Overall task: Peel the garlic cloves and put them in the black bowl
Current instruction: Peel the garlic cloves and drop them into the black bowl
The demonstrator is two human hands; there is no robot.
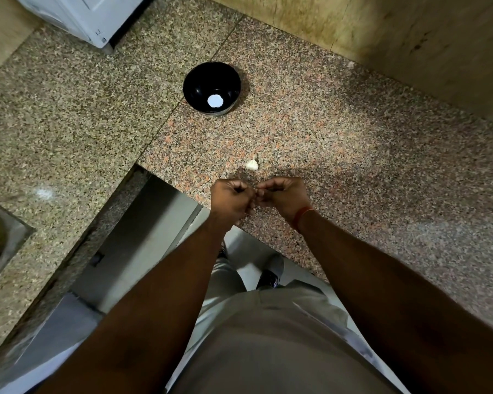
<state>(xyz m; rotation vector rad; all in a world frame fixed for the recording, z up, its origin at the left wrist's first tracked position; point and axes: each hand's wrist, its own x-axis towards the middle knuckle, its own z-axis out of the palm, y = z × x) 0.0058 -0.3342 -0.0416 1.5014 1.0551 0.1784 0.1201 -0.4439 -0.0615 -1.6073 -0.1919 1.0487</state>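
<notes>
Both hands meet above the near edge of the granite worktop [339, 143], the left hand [231, 201] and right hand [283, 197] curled, fingers pinched together on something too small to make out, likely a clove being peeled. A garlic piece [252, 164] lies just beyond them; the black bowl [195, 81] sits well beyond, no garlic visible inside. Next, I judge, the skin must come off before the reach to the bowl.

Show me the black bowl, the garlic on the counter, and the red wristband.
black bowl [195, 81]: head view, inner wall.
garlic [252, 165]: head view, its white body.
red wristband [301, 216]: head view, band on right wrist.
</notes>
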